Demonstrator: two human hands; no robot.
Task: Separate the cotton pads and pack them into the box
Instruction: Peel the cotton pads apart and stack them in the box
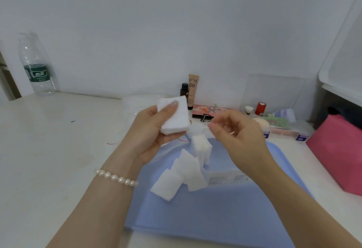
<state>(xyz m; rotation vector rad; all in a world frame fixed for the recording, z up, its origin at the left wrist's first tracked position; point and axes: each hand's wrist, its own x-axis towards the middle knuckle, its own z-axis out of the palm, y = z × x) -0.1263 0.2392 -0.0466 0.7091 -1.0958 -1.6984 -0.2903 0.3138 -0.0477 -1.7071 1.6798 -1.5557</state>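
While both hands hover above the tray, this is how things lie:

Left hand (pixel 150 128): raised, palm toward the camera, gripping a thick stack of cotton pads (pixel 174 115), thumb pressed across its front face.
Left wrist: a pearl bracelet (pixel 115 177) circles it.
Right hand (pixel 237 130): raised just beside the stack but apart from it, fingers loosely curled toward the thumb; whether anything thin sits between the fingertips cannot be told.
Loose pads (pixel 182 173): several white squares lie overlapping on the tray below the hands, some leaning against the box.
Box (pixel 221 177): a clear plastic box rests on the tray under the right forearm, with more pads (pixel 201 147) standing upright at its far end.
Tray (pixel 205 214): pale blue, flat on the white table (pixel 58 149).
Back of table: a BB cream tube (pixel 193 91) and a small dark bottle (pixel 184 90) stand against the wall, a makeup palette (pixel 207 111) lying near them.
Far left: a clear water bottle (pixel 36 65) with a green label stands upright.
Right edge: a pink bag (pixel 337 149).
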